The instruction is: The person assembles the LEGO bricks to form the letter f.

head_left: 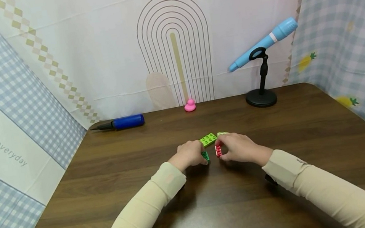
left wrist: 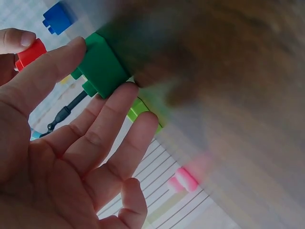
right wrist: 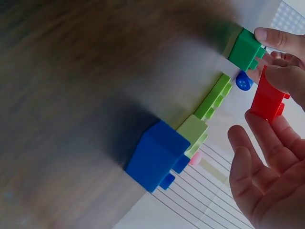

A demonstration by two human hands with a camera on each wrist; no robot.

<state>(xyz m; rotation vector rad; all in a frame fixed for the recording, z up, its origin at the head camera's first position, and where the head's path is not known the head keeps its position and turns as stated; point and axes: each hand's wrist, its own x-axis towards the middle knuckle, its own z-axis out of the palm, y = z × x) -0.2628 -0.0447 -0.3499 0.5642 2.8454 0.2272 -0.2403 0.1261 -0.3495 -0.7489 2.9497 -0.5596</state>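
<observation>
My left hand [head_left: 189, 154] pinches a dark green toy brick [left wrist: 102, 67] between thumb and fingertips. Facing it, my right hand [head_left: 242, 148] holds a red toy brick [right wrist: 268, 98] the same way, studs up. A small gap separates the two bricks in the head view. Just behind them lie a lime green brick [head_left: 208, 139] and a pale green brick [right wrist: 192, 131], side by side. A blue brick [right wrist: 158, 155] stands near the right hand; in the head view that hand hides it. Whether the held bricks touch the table is hard to tell.
A blue hand pump [head_left: 128, 122] lies at the table's back left. Near the back edge sits a pink rubber duck [head_left: 190, 105]. At the back right, a black stand [head_left: 261, 97] carries a light blue toy microphone [head_left: 263, 44]. Patterned cloth hangs behind the brown table [head_left: 117, 199].
</observation>
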